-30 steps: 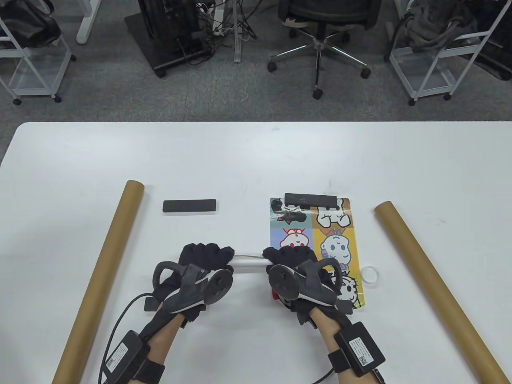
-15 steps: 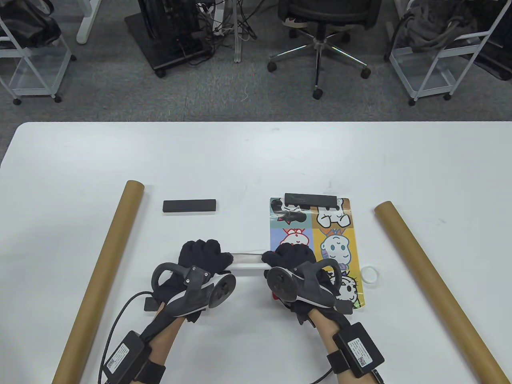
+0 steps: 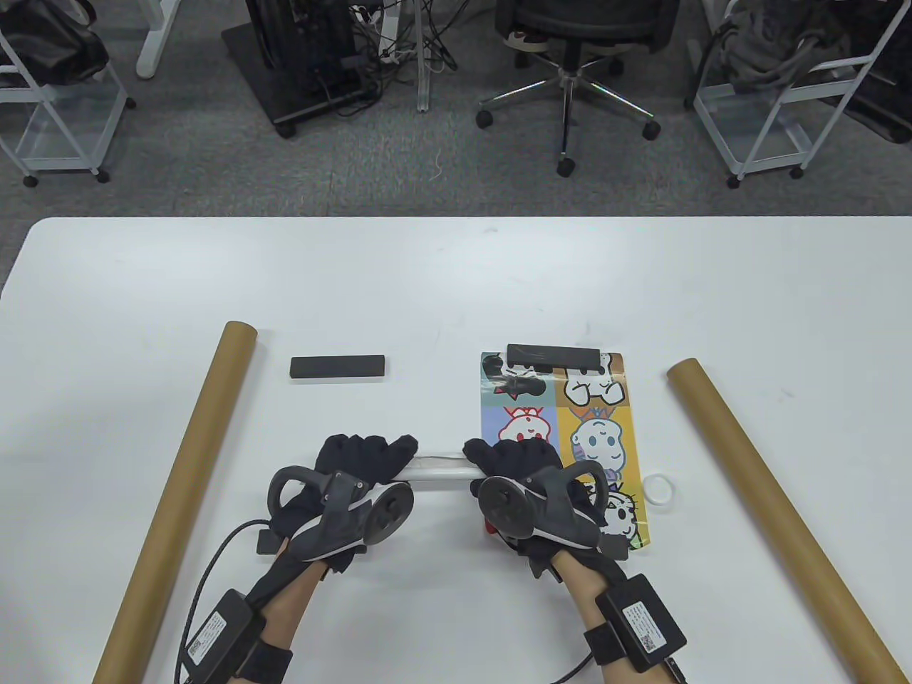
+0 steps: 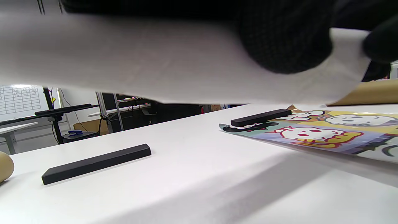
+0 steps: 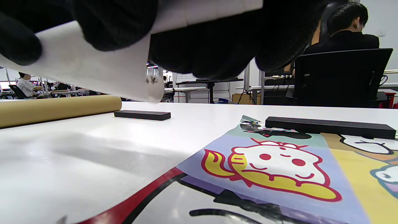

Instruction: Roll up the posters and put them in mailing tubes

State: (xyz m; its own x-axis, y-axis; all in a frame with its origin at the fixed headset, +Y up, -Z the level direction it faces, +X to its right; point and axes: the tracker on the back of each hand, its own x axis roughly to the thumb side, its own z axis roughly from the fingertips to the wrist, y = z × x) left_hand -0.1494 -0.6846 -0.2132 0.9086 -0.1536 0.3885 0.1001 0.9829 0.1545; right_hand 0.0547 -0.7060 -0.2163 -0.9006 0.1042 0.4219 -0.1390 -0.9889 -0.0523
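Above the white tabletop (image 3: 456, 285), the rolled white poster (image 3: 440, 467) ran crosswise between both hands, lifted clear of the surface. The left hand (image 3: 356, 467) curled its fingers (image 4: 286, 43) around one end, palm down. The right hand (image 3: 516, 463) gripped the other end likewise, over the flat cartoon poster (image 3: 563, 427).
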